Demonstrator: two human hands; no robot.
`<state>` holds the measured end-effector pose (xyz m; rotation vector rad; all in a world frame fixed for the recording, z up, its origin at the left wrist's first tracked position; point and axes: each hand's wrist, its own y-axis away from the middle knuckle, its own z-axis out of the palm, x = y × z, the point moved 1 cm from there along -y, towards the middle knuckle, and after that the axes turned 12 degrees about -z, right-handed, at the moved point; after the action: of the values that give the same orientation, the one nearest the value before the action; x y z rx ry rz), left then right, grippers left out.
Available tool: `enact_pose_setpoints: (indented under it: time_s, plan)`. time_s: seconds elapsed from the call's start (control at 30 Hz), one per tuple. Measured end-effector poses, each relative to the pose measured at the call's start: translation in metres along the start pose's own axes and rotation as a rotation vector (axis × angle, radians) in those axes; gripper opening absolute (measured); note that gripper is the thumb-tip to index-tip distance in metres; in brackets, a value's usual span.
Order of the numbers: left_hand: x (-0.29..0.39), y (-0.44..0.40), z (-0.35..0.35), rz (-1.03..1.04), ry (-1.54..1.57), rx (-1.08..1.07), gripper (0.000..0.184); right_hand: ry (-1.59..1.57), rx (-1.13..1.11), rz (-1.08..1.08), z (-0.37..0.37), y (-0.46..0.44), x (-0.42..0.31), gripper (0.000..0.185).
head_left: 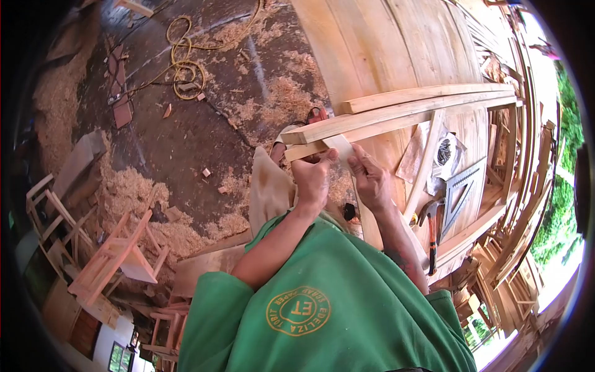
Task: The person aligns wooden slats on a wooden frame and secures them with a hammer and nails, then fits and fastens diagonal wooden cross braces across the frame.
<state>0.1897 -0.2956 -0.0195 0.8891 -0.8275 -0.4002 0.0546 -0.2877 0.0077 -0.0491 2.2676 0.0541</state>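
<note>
A pale flat piece (338, 146), perhaps wood or folded sheet, lies against the end of a wooden bar (304, 150). My left hand (312, 180) is closed at its left side, with the thumb pressed on it near the bar's end. From the right, my right hand (370, 178) pinches the same piece between thumb and fingers. Its exact kind is unclear. Just beyond my hands, a thicker wooden beam (396, 115) runs to the right, and another beam (427, 97) lies behind it.
To the right are a hammer (432, 229), a metal square (460, 193) and a plastic bag of dark hardware (444, 152). Wide planks (384, 49) lie ahead. A yellow hose or cord (180, 59) and wood shavings (133, 186) cover parts of the floor; wooden chair frames (118, 254) stand left.
</note>
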Motion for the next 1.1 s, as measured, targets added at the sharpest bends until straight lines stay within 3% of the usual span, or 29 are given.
enact_pose_setpoints:
  time_s: [0.37,0.47,0.57,1.1]
  plan:
    - [0.002,0.0007,0.0046,0.094,-0.011,-0.001,0.029,0.038,-0.029,0.011,-0.0049,-0.0013,-0.0071,0.032]
    - [0.0011,-0.0009,0.0031,0.055,0.044,0.009,0.029,0.068,-0.098,0.127,-0.0046,-0.0008,-0.0041,0.027]
    - [0.0028,-0.0004,0.0055,0.153,0.092,-0.066,0.029,0.045,-0.089,0.09,-0.0032,0.0002,-0.0017,0.027]
    - [0.001,-0.0042,0.0052,0.102,0.102,-0.031,0.028,-0.091,-0.106,0.167,-0.0067,-0.0022,0.0,0.035]
